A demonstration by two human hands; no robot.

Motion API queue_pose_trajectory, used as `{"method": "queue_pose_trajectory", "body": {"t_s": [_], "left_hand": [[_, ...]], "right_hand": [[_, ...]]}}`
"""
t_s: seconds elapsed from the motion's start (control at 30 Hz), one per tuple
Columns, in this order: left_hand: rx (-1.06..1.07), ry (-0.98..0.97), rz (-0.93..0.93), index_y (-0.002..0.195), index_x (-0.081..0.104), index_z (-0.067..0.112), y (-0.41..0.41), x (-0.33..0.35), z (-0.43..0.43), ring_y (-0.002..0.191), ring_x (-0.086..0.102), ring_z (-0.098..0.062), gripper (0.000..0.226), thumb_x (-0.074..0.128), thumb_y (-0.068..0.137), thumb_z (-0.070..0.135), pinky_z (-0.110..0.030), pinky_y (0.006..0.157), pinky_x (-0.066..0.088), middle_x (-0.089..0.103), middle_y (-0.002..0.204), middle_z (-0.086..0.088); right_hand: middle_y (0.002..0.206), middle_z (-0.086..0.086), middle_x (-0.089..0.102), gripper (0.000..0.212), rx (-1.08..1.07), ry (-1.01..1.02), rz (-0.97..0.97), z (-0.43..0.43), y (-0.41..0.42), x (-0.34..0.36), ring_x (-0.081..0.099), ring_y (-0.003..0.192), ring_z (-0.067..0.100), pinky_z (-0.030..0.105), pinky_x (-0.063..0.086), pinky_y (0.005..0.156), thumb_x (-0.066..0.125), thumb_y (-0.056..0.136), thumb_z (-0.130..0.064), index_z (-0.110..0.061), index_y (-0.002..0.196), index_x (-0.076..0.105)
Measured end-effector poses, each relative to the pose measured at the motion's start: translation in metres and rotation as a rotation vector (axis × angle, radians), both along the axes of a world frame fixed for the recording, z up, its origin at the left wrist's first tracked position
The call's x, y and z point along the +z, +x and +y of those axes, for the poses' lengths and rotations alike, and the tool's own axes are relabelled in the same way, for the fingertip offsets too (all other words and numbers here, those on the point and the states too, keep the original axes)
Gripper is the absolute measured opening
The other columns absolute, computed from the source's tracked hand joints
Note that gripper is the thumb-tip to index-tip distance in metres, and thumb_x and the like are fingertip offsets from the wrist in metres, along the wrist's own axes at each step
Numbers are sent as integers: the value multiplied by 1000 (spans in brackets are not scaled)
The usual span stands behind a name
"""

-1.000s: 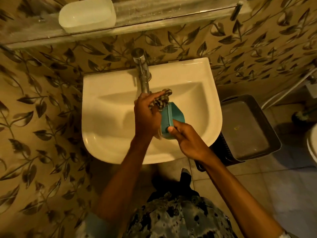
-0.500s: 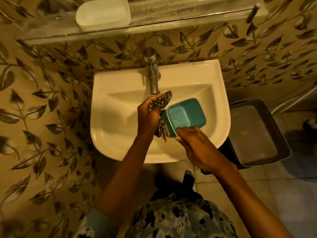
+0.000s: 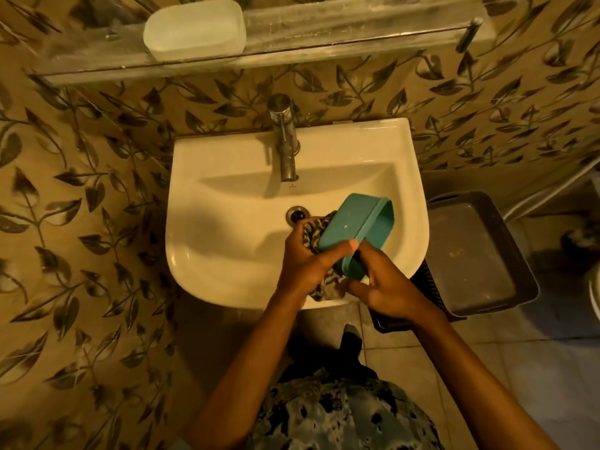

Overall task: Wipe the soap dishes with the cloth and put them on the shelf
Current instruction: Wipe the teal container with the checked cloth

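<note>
A teal soap dish (image 3: 354, 227) is held bottom-up and tilted over the white sink (image 3: 227, 196). My left hand (image 3: 306, 264) grips a patterned cloth (image 3: 313, 230) bunched against the dish's left side, with its thumb pressed on the dish's near edge. My right hand (image 3: 384, 287) supports the dish from below at its near end, with some fingers spread. A white soap dish (image 3: 194, 29) sits on the glass shelf (image 3: 341, 43) above the sink, at its left part.
A chrome tap (image 3: 285, 141) stands at the back of the sink, above the drain (image 3: 296, 215). A dark plastic basket with a flat lid (image 3: 474, 254) stands to the right of the sink. Leaf-patterned tiles cover the wall.
The teal dish has turned from open side up to bottom-up. Both hands have come lower and nearer the sink's front edge, and the left thumb now rests on the dish.
</note>
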State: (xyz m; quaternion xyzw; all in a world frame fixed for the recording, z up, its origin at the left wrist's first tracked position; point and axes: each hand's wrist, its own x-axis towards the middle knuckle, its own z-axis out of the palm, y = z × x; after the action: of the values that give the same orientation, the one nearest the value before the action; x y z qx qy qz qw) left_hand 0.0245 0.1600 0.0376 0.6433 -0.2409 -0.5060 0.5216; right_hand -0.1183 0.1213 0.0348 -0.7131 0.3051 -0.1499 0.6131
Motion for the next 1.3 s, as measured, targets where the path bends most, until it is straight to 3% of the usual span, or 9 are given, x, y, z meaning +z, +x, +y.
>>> {"method": "queue_pose_trajectory", "body": {"t_s": [0.13, 0.27, 0.37, 0.43, 0.57, 0.7, 0.97, 1.13, 1.3], "left_hand": [[37, -41, -158, 106, 54, 38, -18, -4, 6, 91, 66, 4, 53, 85, 64, 31, -14, 67, 55, 66, 102, 15], [-7, 3, -320, 130, 44, 26, -22, -9, 17, 113, 58, -14, 40, 56, 92, 33, -27, 89, 54, 53, 129, -5], [126, -25, -491, 131, 47, 18, -19, -1, 27, 107, 53, 6, 33, 43, 99, 21, -2, 78, 44, 48, 127, -3], [204, -131, -639, 131, 48, 15, -17, 5, 34, 103, 49, 15, 33, 45, 98, 14, 1, 77, 41, 44, 123, -1], [-77, -253, -749, 134, 48, 22, -30, 3, 50, 121, 36, 5, 47, 50, 90, 5, -14, 96, 44, 35, 130, 9], [-194, -135, -891, 135, 49, 23, -43, -1, 42, 124, 38, -13, 58, 55, 84, -4, -39, 99, 42, 44, 135, 0], [-194, -53, -817, 121, 63, 21, 0, 8, -30, 121, 46, -23, 46, 46, 88, -6, -42, 105, 41, 52, 127, -7], [-187, -148, -677, 128, 57, 28, -46, -11, 42, 132, 34, -12, 58, 50, 84, -9, -29, 109, 42, 37, 138, 0], [-106, -179, -721, 114, 66, 17, -27, -11, 5, 125, 42, -19, 48, 50, 80, -13, -39, 105, 41, 52, 129, -8]], "right_hand": [[138, 6, 52, 53, -422, 523, -311, 0, 10, 2, 53, 127, 22, 40, 47, 104, 46, 95, -34, -20, 144, 32], [132, 8, 58, 42, -537, 524, -158, -7, 13, 1, 60, 117, 24, 43, 54, 94, 40, 100, -14, -22, 142, 39], [130, 11, 60, 39, -565, 521, -124, -10, 13, 2, 62, 113, 27, 33, 57, 75, 39, 100, -8, -16, 138, 45], [125, 11, 63, 38, -627, 522, -105, -12, 12, 3, 64, 109, 27, 33, 57, 74, 41, 100, -9, -15, 136, 47], [106, 13, 68, 29, -667, 599, -105, -8, 18, 3, 65, 99, 27, 35, 56, 80, 38, 102, -18, -6, 120, 58], [95, 11, 73, 32, -638, 583, -91, 5, 23, -1, 70, 85, 19, 22, 55, 65, 38, 102, -19, -5, 107, 66], [114, 27, 65, 32, -471, 502, -29, 14, 14, -4, 63, 105, 41, 51, 48, 97, 37, 102, -19, -2, 111, 63], [99, 13, 71, 33, -561, 513, -91, -7, 8, -7, 68, 90, 24, 25, 57, 70, 35, 103, -18, -3, 107, 63], [107, 11, 72, 32, -527, 465, -83, -13, 15, -9, 69, 96, 23, 31, 59, 76, 36, 103, -21, -12, 114, 65]]}}
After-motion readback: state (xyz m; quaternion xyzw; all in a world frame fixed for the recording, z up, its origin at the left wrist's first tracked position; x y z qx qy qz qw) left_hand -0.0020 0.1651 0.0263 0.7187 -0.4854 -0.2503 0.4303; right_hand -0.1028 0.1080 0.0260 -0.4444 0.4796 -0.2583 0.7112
